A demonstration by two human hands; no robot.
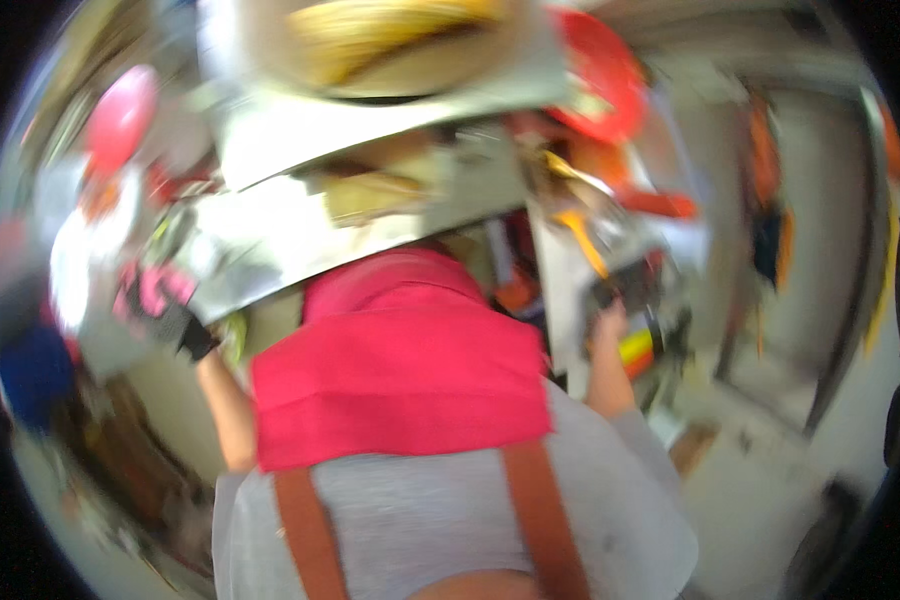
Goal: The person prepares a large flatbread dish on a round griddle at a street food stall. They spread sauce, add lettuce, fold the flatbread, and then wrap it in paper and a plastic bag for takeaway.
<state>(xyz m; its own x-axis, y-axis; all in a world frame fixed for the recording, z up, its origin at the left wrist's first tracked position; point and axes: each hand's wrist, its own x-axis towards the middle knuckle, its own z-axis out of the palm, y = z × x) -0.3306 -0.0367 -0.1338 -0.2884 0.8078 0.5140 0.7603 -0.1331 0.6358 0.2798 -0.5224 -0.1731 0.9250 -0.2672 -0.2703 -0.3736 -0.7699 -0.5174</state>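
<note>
My left hand (154,311) is at the left end of the work table, in a grey work glove with a black cuff. Pink material (169,285) shows around its fingers; blur hides whether this is a held cloth or part of the glove. On the right, my right hand (610,322) reaches to a dark object (622,285) on a cluttered side surface. Just beyond that hand lies a yellow-handled tool (583,236), its kind too blurred to name. Whether the right fingers grip anything is not visible.
Before me stands a pale metal table (270,247) with a yellowish block (371,195). A raised white surface (300,139) carries a large round vessel with yellow contents (390,34). Beside it are a red basin (607,75) and, leftward, a pink round object (124,112).
</note>
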